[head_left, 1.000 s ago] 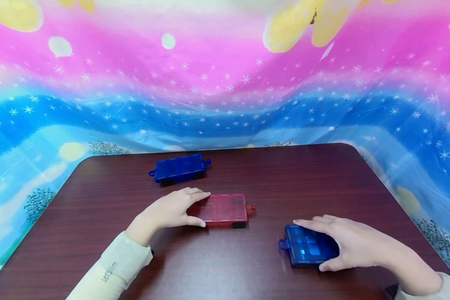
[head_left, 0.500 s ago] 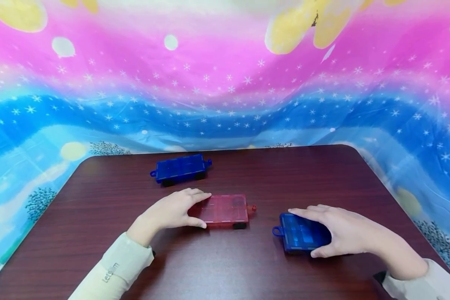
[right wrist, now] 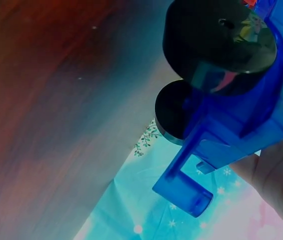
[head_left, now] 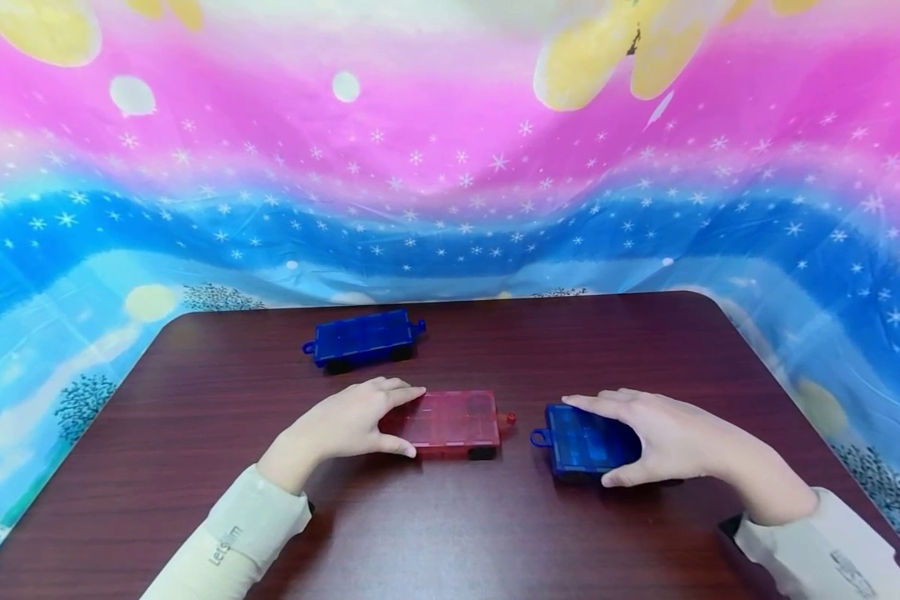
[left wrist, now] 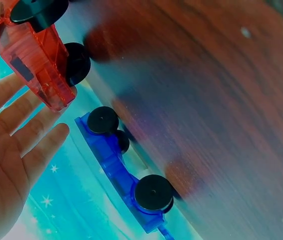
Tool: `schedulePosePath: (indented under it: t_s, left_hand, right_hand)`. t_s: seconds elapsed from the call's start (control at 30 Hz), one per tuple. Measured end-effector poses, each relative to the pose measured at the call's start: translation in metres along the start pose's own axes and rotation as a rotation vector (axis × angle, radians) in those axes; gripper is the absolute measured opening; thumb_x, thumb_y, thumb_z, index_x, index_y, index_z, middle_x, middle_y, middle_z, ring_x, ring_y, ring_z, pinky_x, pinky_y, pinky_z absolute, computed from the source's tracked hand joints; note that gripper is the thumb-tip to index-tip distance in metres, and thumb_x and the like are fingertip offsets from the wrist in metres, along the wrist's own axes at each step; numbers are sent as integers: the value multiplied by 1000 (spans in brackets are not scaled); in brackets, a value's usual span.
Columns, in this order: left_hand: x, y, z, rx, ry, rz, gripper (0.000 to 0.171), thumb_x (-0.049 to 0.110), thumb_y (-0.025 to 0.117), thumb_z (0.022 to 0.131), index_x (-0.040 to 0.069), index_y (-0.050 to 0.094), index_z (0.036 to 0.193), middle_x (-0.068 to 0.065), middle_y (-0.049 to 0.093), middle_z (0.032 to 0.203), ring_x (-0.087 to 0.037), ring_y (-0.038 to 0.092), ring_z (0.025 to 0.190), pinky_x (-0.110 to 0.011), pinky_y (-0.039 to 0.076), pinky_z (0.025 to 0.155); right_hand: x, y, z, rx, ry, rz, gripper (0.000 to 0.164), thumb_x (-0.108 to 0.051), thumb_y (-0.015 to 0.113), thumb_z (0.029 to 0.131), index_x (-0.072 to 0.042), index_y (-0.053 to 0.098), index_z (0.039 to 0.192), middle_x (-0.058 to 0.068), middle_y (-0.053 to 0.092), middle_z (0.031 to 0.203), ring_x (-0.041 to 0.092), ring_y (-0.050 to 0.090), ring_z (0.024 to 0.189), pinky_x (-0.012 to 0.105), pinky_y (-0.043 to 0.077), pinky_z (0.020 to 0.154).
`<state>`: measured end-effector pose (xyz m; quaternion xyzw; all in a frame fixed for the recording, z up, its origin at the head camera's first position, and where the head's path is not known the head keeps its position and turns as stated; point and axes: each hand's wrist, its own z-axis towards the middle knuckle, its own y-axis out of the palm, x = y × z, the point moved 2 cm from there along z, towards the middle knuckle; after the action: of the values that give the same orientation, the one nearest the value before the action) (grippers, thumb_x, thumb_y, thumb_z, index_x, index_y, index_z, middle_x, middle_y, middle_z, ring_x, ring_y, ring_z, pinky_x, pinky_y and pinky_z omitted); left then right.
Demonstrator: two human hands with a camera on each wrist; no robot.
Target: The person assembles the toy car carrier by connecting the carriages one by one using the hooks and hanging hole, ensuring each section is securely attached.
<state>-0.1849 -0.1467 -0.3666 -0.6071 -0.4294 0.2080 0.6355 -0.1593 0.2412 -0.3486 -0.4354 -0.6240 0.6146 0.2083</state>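
My left hand (head_left: 345, 421) holds the left end of a translucent red toy wagon (head_left: 457, 421) between thumb and fingers. The wagon has black wheels and a small peg hitch pointing right. Opposite it, my right hand (head_left: 663, 433) grips a translucent blue toy wagon (head_left: 588, 442) by its right end, which the palm partly hides. The blue wagon's ring hitch (head_left: 542, 437) faces the red peg, a short gap apart. In the right wrist view its peg hitch (right wrist: 184, 194) and black wheels (right wrist: 216, 47) show.
A second blue toy wagon (head_left: 363, 340) stands behind the left hand, near the far edge of the dark wooden table (head_left: 450, 525). Beyond the table hangs a pink and blue cloth (head_left: 450, 167) with a snowflake print.
My right hand has moved the blue wagon leftward and away from me, narrowing its gap to the red wagon. The left hand, red wagon and far blue wagon have stayed in place.
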Motion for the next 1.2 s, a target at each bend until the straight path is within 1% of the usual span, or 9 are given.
schedulePosePath:
  t_s: [0.13,0.37,0.53,0.73,1.0,1.2]
  left_hand:
    - [0,0,0,3,6,2,82,54,76,81,13,50,147,-10,54,146,-28,52,135,-47,45,110]
    - [0,0,0,7,4,2,82,54,77,81,13,50,147,-10,55,145,-29,53,134,-47,46,110]
    - [0,1,0,9,7,-4,82,54,76,81,12,50,147,-11,55,145,-29,53,134,-47,46,109]
    - [0,1,0,3,0,-4,82,54,76,81,13,50,147,-11,54,146,-29,51,135,-47,45,110]
    - [0,1,1,-3,-1,-2,83,55,76,81,14,49,148,-9,54,146,-29,51,135,-47,45,110]
    - [0,1,2,2,2,0,83,55,76,81,13,50,147,-10,55,145,-29,53,134,-47,46,109]
  right_hand:
    - [0,-1,7,-1,11,-5,90,-61,77,76,-41,36,152,15,53,145,40,52,131,60,52,94]
    - [0,-4,19,7,-29,-25,90,-63,75,77,-36,36,154,18,53,144,42,52,130,62,50,95]
    - [-1,-5,26,8,-25,-25,90,-60,77,77,-35,36,154,16,54,144,40,53,129,60,51,95]
    - [0,-4,34,-1,-10,-28,91,-60,77,77,-34,36,154,17,53,144,39,53,129,60,51,95]
    - [2,0,43,-3,-22,-24,90,-57,78,77,-30,38,154,18,52,145,40,52,131,59,51,97]
    - [3,1,47,-11,-30,-23,90,-56,78,78,-28,38,154,17,52,145,39,52,132,58,50,99]
